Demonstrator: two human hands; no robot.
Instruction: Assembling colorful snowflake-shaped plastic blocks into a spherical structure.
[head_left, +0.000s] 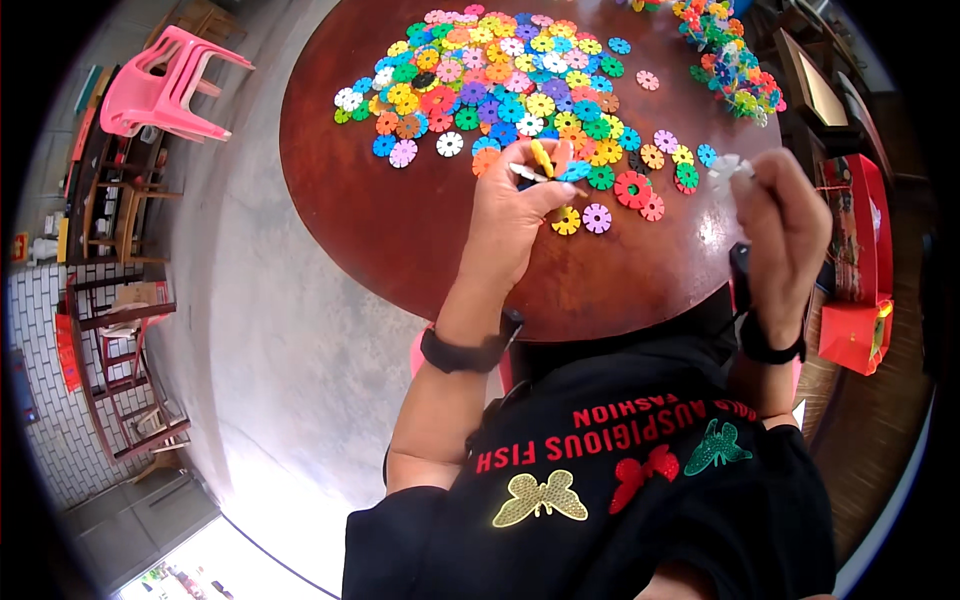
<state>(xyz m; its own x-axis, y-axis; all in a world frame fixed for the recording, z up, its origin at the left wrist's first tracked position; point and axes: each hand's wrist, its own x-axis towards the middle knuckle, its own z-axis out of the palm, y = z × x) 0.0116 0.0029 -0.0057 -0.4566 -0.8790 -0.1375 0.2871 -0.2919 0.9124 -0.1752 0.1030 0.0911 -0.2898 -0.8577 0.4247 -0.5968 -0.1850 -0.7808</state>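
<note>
My left hand (505, 215) is closed on a small cluster of joined snowflake discs (573, 172), with yellow, blue, white and dark pieces showing between the fingers. Held up to the right, apart from the cluster, my right hand (788, 215) pinches a whitish snowflake disc (729, 170) that is slightly blurred. Below the left hand's fingers lie a yellow disc (566, 221) and a lilac disc (597, 218). A larger red disc (632, 189) rests between the two hands. Beyond them spreads a big heap of notched discs (500, 85) in many colours.
The round dark-red table (370, 230) carries everything. At its far right stands a built-up mass of linked discs (735, 65). Stacked pink chairs (165, 85) are on the floor at left, near wooden chairs (120, 350). Red bags (858, 330) stand at right.
</note>
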